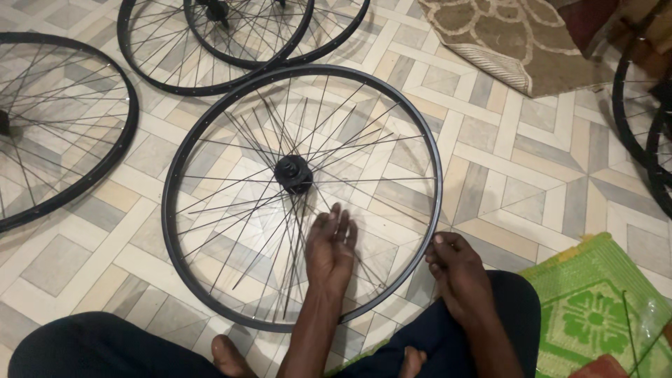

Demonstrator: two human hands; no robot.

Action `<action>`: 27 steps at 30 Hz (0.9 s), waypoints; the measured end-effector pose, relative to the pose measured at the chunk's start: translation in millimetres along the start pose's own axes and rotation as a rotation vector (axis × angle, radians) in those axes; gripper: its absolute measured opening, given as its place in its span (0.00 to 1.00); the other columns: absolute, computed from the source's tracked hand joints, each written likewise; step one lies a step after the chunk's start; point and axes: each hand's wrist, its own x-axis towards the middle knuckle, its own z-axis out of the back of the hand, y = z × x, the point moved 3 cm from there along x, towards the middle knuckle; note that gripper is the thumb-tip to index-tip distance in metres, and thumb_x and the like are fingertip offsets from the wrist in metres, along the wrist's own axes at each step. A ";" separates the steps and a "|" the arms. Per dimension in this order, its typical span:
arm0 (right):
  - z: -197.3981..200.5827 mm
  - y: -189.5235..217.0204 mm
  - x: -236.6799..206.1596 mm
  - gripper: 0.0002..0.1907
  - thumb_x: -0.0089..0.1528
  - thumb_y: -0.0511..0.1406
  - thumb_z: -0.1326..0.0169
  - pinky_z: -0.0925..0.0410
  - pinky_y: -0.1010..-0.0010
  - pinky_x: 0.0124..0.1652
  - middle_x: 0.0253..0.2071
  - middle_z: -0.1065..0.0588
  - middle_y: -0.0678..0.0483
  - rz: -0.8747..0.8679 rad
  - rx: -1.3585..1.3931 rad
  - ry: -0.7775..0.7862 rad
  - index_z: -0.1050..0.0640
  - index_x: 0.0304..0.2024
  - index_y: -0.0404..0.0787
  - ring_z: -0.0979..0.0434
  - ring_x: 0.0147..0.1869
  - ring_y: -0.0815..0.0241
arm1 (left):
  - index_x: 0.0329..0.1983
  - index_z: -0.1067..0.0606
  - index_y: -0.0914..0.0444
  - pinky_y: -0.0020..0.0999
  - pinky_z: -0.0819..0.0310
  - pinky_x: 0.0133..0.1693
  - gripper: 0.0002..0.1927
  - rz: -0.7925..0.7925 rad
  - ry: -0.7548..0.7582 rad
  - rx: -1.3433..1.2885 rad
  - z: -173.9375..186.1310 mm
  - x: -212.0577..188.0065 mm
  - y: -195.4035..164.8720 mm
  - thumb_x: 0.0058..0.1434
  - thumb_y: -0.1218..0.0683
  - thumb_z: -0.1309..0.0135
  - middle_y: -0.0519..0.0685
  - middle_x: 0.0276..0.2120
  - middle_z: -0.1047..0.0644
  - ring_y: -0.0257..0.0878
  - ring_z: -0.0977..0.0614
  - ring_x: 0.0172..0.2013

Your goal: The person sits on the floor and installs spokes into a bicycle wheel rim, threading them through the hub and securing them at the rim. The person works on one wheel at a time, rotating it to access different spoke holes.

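- Far left: a black spoked wheel (42,126) lies flat on the patterned tile floor (532,182), partly cut off by the frame edge.
- Top, left of centre: two more black wheels (210,49) overlap, just beyond the middle one.
- Centre: bicycle wheel rim (302,196) lies flat on the tiles; black hub (293,173) in the middle, thin spokes (231,210) fanning out, several loose and crossing.
- Left hand (330,248) reaches inside the rim, fingers spread and open, tips among the spokes just below the hub; grasping nothing that can be made out.
- Right hand (455,269) sits at the rim's lower right edge, fingers curled and pinched; what it pinches is too small to tell.
- Right: green mat (595,308); brown rug (518,42) at top.
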 end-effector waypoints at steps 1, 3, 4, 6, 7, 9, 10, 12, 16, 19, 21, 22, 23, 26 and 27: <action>0.0 0.4 -0.2 0.08 0.67 0.36 0.46 0.35 0.73 0.39 0.35 0.26 0.54 0.009 -0.024 -0.005 0.25 0.44 0.37 0.28 0.38 0.64 | 0.49 0.34 0.60 0.43 0.24 0.56 0.15 0.058 0.061 -0.036 -2.0 -1.3 0.9 0.61 0.65 0.49 0.53 0.57 0.24 0.44 0.20 0.54; -0.9 1.7 -1.4 0.07 0.67 0.35 0.47 0.33 0.72 0.41 0.36 0.25 0.54 0.033 -0.071 -0.019 0.25 0.45 0.38 0.26 0.39 0.63 | 0.52 0.33 0.61 0.43 0.24 0.57 0.19 0.113 0.148 0.041 -5.9 -7.0 -0.5 0.57 0.66 0.51 0.54 0.58 0.23 0.45 0.20 0.56; -1.1 3.2 -2.0 0.08 0.67 0.35 0.47 0.33 0.72 0.42 0.36 0.25 0.54 0.048 -0.092 -0.027 0.25 0.45 0.38 0.26 0.40 0.64 | 0.55 0.31 0.62 0.42 0.24 0.57 0.23 0.109 0.172 0.152 -7.2 -11.5 -2.0 0.54 0.66 0.52 0.53 0.58 0.23 0.45 0.20 0.56; -2.5 6.3 -2.1 0.08 0.67 0.35 0.48 0.32 0.72 0.43 0.36 0.25 0.55 0.080 -0.129 -0.047 0.25 0.46 0.37 0.26 0.40 0.64 | 0.60 0.29 0.63 0.40 0.24 0.56 0.27 0.067 0.189 0.383 -11.5 -17.7 -8.1 0.54 0.65 0.51 0.53 0.58 0.23 0.45 0.19 0.54; -3.3 7.7 -2.0 0.08 0.67 0.35 0.48 0.32 0.72 0.43 0.36 0.25 0.55 0.100 -0.121 -0.033 0.25 0.46 0.37 0.26 0.40 0.64 | 0.61 0.29 0.63 0.40 0.24 0.54 0.26 0.032 0.179 0.497 -13.5 -20.6 -10.1 0.56 0.63 0.49 0.53 0.59 0.23 0.46 0.19 0.52; -5.0 11.5 -0.4 0.08 0.67 0.34 0.48 0.32 0.72 0.42 0.36 0.25 0.55 0.144 -0.109 -0.006 0.25 0.45 0.36 0.26 0.39 0.64 | 0.60 0.27 0.64 0.39 0.24 0.50 0.24 -0.092 0.126 0.796 -18.7 -24.4 -11.3 0.59 0.60 0.46 0.55 0.55 0.22 0.47 0.18 0.48; -4.0 12.7 0.2 0.08 0.67 0.34 0.48 0.32 0.72 0.42 0.36 0.25 0.55 0.141 -0.101 -0.027 0.25 0.46 0.36 0.26 0.39 0.64 | 0.59 0.26 0.65 0.38 0.24 0.47 0.23 -0.185 0.081 0.980 -21.5 -25.9 -11.4 0.60 0.57 0.45 0.57 0.52 0.20 0.47 0.18 0.45; -4.7 13.7 2.5 0.07 0.67 0.34 0.48 0.32 0.72 0.42 0.36 0.25 0.55 0.135 -0.082 -0.062 0.25 0.46 0.36 0.26 0.39 0.65 | 0.56 0.24 0.65 0.39 0.24 0.43 0.20 -0.417 -0.001 1.371 -28.2 -28.8 -12.3 0.62 0.52 0.42 0.57 0.46 0.20 0.46 0.19 0.42; -6.8 15.6 2.1 0.07 0.67 0.33 0.47 0.32 0.72 0.41 0.36 0.25 0.54 0.153 -0.070 -0.034 0.26 0.46 0.36 0.27 0.38 0.64 | 0.48 0.25 0.68 0.40 0.28 0.35 0.23 -0.816 -0.041 1.866 -37.6 -38.4 -10.1 0.63 0.44 0.37 0.56 0.40 0.24 0.47 0.20 0.34; -8.5 20.5 4.6 0.08 0.67 0.33 0.47 0.30 0.72 0.43 0.37 0.24 0.54 0.174 -0.063 -0.024 0.25 0.46 0.36 0.26 0.39 0.64 | 0.45 0.25 0.68 0.38 0.29 0.30 0.23 -0.625 -0.012 1.635 -36.1 -33.8 -13.9 0.61 0.44 0.37 0.54 0.29 0.26 0.41 0.24 0.27; -10.5 23.2 7.7 0.08 0.67 0.33 0.47 0.30 0.72 0.43 0.37 0.24 0.54 0.178 -0.050 -0.008 0.25 0.47 0.36 0.26 0.39 0.64 | 0.45 0.25 0.67 0.37 0.30 0.27 0.22 -0.422 0.014 1.373 -33.6 -29.3 -16.0 0.59 0.46 0.38 0.51 0.24 0.26 0.37 0.26 0.23; -10.8 23.7 8.6 0.08 0.67 0.33 0.47 0.29 0.72 0.43 0.37 0.24 0.54 0.182 -0.066 -0.018 0.25 0.47 0.36 0.25 0.39 0.64 | 0.46 0.25 0.67 0.37 0.31 0.26 0.22 -0.347 0.027 1.244 -31.7 -28.9 -17.0 0.58 0.47 0.38 0.49 0.25 0.26 0.37 0.27 0.22; -11.8 24.9 10.6 0.08 0.67 0.33 0.47 0.28 0.72 0.43 0.37 0.24 0.54 0.193 -0.081 -0.026 0.25 0.47 0.35 0.25 0.39 0.64 | 0.47 0.25 0.67 0.37 0.32 0.24 0.22 -0.279 0.044 1.112 -31.4 -26.7 -16.7 0.57 0.48 0.38 0.47 0.25 0.26 0.36 0.28 0.21; -13.9 25.7 12.3 0.07 0.67 0.32 0.46 0.27 0.72 0.44 0.37 0.24 0.53 0.239 -0.066 -0.015 0.25 0.46 0.35 0.24 0.38 0.64 | 0.46 0.25 0.66 0.37 0.37 0.25 0.23 -0.442 -0.049 1.556 -31.9 -27.6 -18.8 0.57 0.46 0.34 0.52 0.19 0.31 0.39 0.31 0.21; -15.6 24.5 12.3 0.07 0.67 0.31 0.46 0.27 0.71 0.44 0.37 0.23 0.53 0.255 -0.047 -0.003 0.24 0.46 0.35 0.24 0.38 0.64 | 0.47 0.26 0.67 0.35 0.36 0.27 0.23 -0.626 0.000 1.598 -35.0 -30.9 -19.1 0.59 0.47 0.34 0.50 0.21 0.31 0.37 0.31 0.23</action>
